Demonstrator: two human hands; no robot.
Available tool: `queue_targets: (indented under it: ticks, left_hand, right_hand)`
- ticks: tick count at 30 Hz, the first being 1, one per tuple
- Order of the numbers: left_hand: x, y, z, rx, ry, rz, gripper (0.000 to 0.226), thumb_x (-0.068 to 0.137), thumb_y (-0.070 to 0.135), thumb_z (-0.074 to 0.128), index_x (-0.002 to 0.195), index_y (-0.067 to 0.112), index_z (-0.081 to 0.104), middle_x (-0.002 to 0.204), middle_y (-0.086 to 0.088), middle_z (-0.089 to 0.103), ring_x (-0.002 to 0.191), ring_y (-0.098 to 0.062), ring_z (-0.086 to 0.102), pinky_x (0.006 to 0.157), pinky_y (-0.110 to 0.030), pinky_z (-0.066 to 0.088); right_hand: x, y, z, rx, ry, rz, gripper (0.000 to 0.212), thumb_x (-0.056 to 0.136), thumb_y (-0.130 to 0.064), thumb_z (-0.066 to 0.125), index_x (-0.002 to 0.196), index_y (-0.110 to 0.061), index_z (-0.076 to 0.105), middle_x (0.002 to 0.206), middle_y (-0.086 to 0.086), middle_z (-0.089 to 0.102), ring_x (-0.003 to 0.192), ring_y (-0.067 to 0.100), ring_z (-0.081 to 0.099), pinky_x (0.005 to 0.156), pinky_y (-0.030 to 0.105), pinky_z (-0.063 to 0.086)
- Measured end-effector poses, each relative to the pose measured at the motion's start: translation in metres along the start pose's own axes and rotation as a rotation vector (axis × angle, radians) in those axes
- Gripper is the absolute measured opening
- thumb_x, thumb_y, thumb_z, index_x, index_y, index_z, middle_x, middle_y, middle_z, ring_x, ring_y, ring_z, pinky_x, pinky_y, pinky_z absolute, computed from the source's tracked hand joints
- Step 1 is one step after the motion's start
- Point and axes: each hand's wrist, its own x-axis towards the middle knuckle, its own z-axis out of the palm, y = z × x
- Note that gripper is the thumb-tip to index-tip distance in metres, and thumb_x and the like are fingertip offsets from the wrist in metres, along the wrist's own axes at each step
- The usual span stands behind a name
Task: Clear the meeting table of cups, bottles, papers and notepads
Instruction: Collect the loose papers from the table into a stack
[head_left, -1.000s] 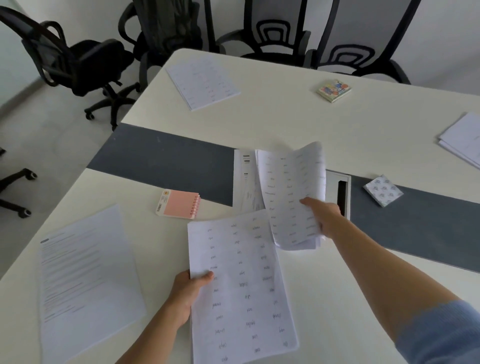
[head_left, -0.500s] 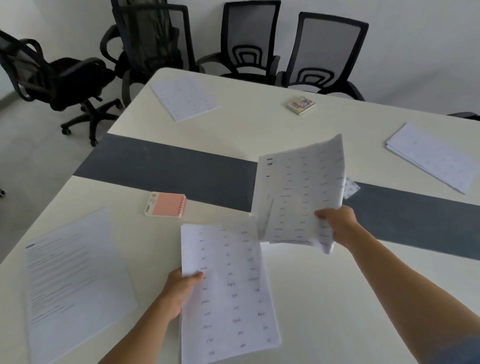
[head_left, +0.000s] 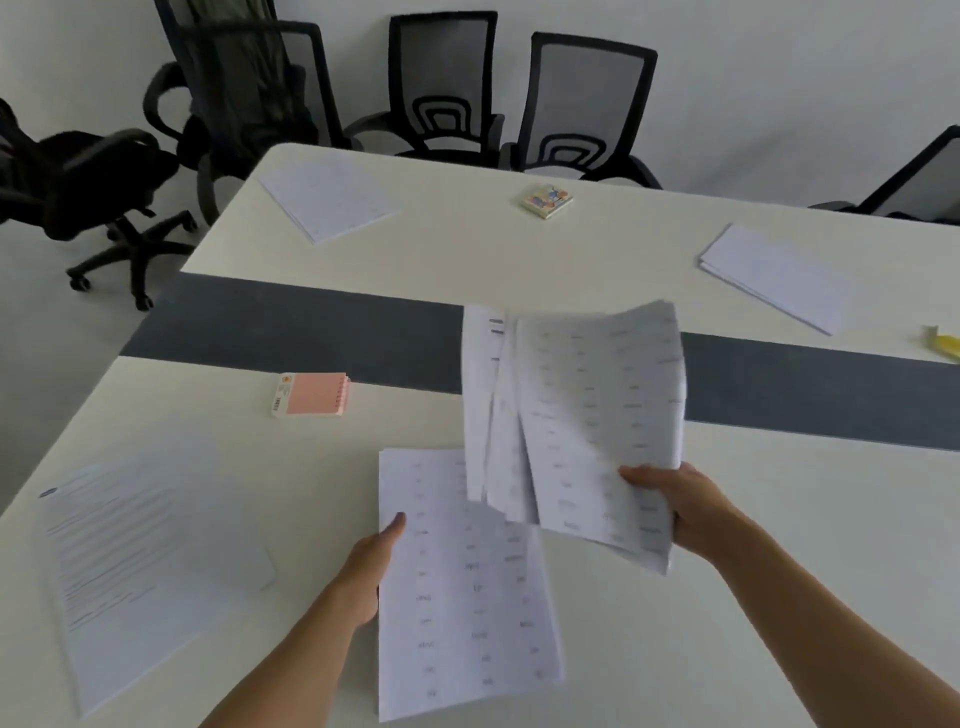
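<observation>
My right hand (head_left: 678, 512) grips a loose sheaf of printed papers (head_left: 587, 410) by its lower right corner, lifted off the white table (head_left: 519, 249) and fanned out. My left hand (head_left: 371, 566) holds the left edge of another printed stack (head_left: 462, 597), thumb on top, raised near the table's front. A pink spiral notepad (head_left: 311, 395) lies left of centre. More paper lies at the near left (head_left: 140, 561), far left (head_left: 327, 200) and far right (head_left: 774, 275). A small colourful notepad (head_left: 547, 200) sits at the back.
A dark grey strip (head_left: 311, 332) runs across the table's middle. A yellow item (head_left: 943, 343) shows at the right edge. Black mesh office chairs (head_left: 447, 88) line the far side and another chair (head_left: 88, 176) stands on the floor at the left.
My right hand has lifted the sheaf off the table and drawn it toward me and to the right. The left hand's stack has stayed close to the same place.
</observation>
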Motion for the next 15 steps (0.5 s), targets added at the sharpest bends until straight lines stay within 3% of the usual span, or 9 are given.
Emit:
queue_targets:
  ticks: [4,7,9,10,12,15]
  left_hand:
    - [0.000,0.005,0.009,-0.210,-0.219,0.042,0.079,0.088,0.075,0.028,0.140,0.020,0.052,0.135,-0.012,0.060,0.124,-0.032,0.056,0.105,-0.052,0.042]
    - [-0.003,0.008,0.009,-0.153,-0.209,-0.024,0.092,0.075,0.083,0.042,0.146,0.025,0.043,0.145,-0.012,0.050,0.131,-0.033,0.049,0.109,-0.053,0.038]
    - [-0.006,0.008,0.009,0.023,-0.092,-0.059,0.098,0.070,0.074,0.064,0.150,0.027,0.033,0.157,-0.005,0.031,0.144,-0.027,0.030,0.116,-0.050,0.026]
    - [-0.006,0.007,0.011,0.082,-0.050,-0.041,0.099,0.067,0.065,0.073,0.149,0.022,0.036,0.157,-0.003,0.030,0.145,-0.025,0.026,0.116,-0.047,0.023]
    - [0.001,0.001,0.015,0.098,-0.009,0.008,0.085,0.066,0.046,0.084,0.136,0.013,0.050,0.146,-0.003,0.045,0.136,-0.022,0.038,0.110,-0.040,0.029]
    - [0.003,-0.006,0.021,0.073,0.002,0.019,0.061,0.061,0.027,0.089,0.114,0.006,0.066,0.117,-0.001,0.067,0.113,-0.025,0.061,0.088,-0.035,0.051]
  right_hand:
    - [-0.007,0.067,0.036,-0.080,-0.075,0.185,0.050,0.058,-0.006,0.080,0.104,0.008,0.067,0.096,0.024,0.074,0.079,0.038,0.073,0.063,0.042,0.059]
    - [-0.015,0.113,0.053,-0.200,-0.060,0.232,0.055,0.057,-0.012,0.084,0.106,0.006,0.068,0.093,0.017,0.076,0.080,0.033,0.074,0.063,0.037,0.059]
    - [-0.016,0.130,0.057,-0.351,0.048,0.172,0.050,0.060,-0.021,0.088,0.104,-0.005,0.071,0.091,0.008,0.077,0.077,0.024,0.074,0.065,0.035,0.060]
    - [-0.014,0.133,0.057,-0.429,0.133,0.128,0.045,0.065,-0.027,0.087,0.103,-0.011,0.069,0.091,0.005,0.077,0.077,0.021,0.073,0.067,0.035,0.060]
    - [-0.011,0.132,0.055,-0.617,0.282,0.059,0.041,0.079,-0.044,0.075,0.111,-0.022,0.061,0.093,-0.001,0.073,0.081,0.020,0.070,0.067,0.033,0.055]
    - [-0.008,0.134,0.059,-1.026,0.287,0.015,0.043,0.090,-0.050,0.054,0.130,-0.033,0.052,0.108,-0.004,0.067,0.096,0.021,0.064,0.074,0.030,0.047]
